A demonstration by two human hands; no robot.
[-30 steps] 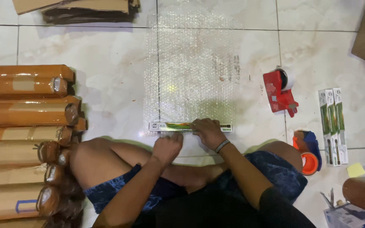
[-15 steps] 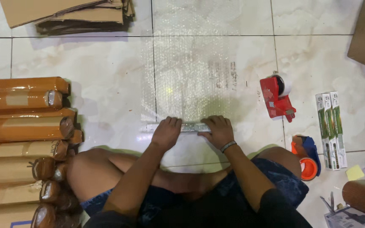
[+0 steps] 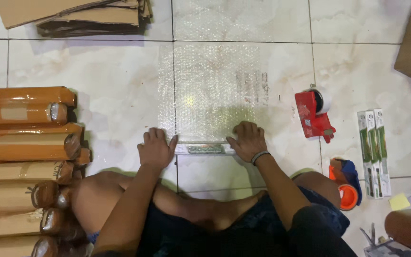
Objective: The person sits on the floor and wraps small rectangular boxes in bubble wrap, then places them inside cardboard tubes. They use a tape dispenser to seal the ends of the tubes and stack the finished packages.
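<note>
Hands flat on floor tiles, pressing ends of narrow box (image 3: 204,149) at near edge of bubble wrap (image 3: 212,93). Left hand (image 3: 155,150) and right hand (image 3: 247,141): grip released, palms down, clasping nothing. Risk judged: wrap slipping on smooth tile, box rolling skewed, loose fold.

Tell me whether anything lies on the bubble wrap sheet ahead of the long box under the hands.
Nothing visible does. Left hand and right hand press on the ends of the long box at the near edge of the bubble wrap; the sheet beyond lies bare. The red tape dispenser sits off to the right.
</note>
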